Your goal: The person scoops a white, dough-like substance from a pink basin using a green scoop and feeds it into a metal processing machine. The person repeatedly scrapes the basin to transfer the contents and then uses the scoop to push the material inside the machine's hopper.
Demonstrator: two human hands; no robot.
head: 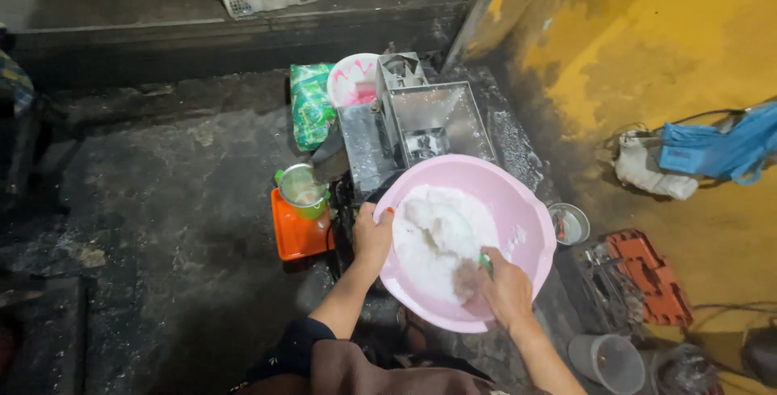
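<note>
The dark sleeve (pixel 295 346) at the bottom edge of the head view lies closest; from it the left hand (pixel 371 237) reaches up and clamps the near-left rim of a round pink plastic basin (pixel 522 213), thumb curled over the smooth edge; the basin is tilted toward the camera and holds a heap of white, moist, shredded-looking pulp (pixel 437 237). The right hand (pixel 503 288) is inside the basin at its lower rim, fingers closed round a small green piece (pixel 485 262) pressed into the pulp. Just beyond the grip stands a boxy grey metal machine (pixel 421 124) with a square hopper dusted white; left of the grip a green cup (pixel 302 189) sits on an orange tray (pixel 296 237); right of it, a small metal bowl (pixel 569 224) on the wet concrete.
</note>
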